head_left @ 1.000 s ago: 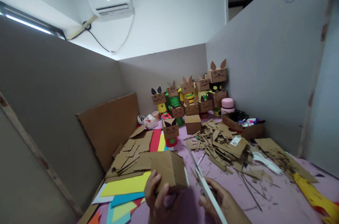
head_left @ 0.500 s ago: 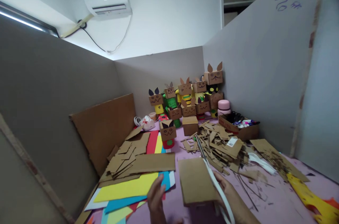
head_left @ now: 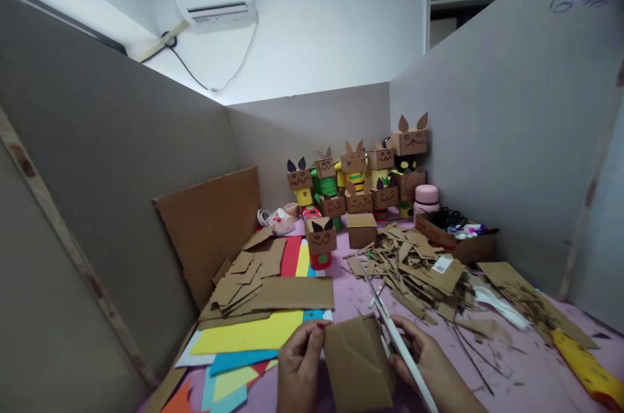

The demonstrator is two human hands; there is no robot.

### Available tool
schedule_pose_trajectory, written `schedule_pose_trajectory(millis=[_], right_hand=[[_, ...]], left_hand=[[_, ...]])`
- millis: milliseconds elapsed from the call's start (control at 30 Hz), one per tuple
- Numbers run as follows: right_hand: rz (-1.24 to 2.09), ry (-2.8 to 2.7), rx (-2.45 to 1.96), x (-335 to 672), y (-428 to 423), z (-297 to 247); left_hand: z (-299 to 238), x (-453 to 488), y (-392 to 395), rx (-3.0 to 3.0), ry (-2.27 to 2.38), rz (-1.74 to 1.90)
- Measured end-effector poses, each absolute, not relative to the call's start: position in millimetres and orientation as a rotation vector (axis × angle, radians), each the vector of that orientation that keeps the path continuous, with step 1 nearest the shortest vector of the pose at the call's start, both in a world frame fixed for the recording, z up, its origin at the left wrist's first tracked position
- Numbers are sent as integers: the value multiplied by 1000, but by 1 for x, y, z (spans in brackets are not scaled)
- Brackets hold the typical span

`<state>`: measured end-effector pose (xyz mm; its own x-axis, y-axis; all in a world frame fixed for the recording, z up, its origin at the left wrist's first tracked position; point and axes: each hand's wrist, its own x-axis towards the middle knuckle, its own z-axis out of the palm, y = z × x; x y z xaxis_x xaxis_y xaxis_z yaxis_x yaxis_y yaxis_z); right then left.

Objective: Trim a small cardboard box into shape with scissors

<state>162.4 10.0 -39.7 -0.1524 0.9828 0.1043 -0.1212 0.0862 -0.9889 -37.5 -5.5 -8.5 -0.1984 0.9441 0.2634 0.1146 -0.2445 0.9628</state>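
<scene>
A small brown cardboard box [head_left: 358, 364] is tilted at the front of the pink table, its top panel creased. My left hand [head_left: 299, 364] is closed on the box's left edge, with thumb and fingertips at the upper corner. At the box's right side, my right hand [head_left: 419, 354] is closed around a pair of scissors with long white handles [head_left: 404, 354]. The metal blades point up and away over the table. Some right-hand fingers lie close against the box; whether they also grip it is hidden.
Cardboard scraps [head_left: 414, 266] heap at the right, before a marker box [head_left: 461, 244]. Coloured paper [head_left: 248, 335] and cardboard sheets [head_left: 292, 294] lie left. Cardboard animal figures [head_left: 322, 240] and a closed box [head_left: 361, 231] stand behind. Grey partitions [head_left: 497, 140] enclose the table.
My left hand has moved from open beside the box to closed on its left edge. The box has turned and come lower and nearer, and the camera view has swung slightly left.
</scene>
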Motion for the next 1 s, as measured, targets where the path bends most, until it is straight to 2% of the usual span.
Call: schedule_pose_trajectory(millis=[333, 433, 533, 667, 867, 1000], right_hand=[[1282, -1282, -968, 164, 15, -45], [1242, -1264, -988, 167, 18, -47], [1234, -1263, -999, 169, 19, -43], [1245, -1243, -975, 167, 16, -36], [1238, -1229, -948, 159, 11, -33], [1221, -1250, -946, 159, 10, -35]], left_hand=[[-14, -45, 6, 1046, 1293, 1602], [-25, -44, 20, 809, 1138, 1686], [-44, -37, 30, 599, 919, 1507], [-61, -28, 25, 684, 715, 1263], [-33, -33, -3, 715, 626, 1033], [-24, -35, -8, 606, 578, 1028]])
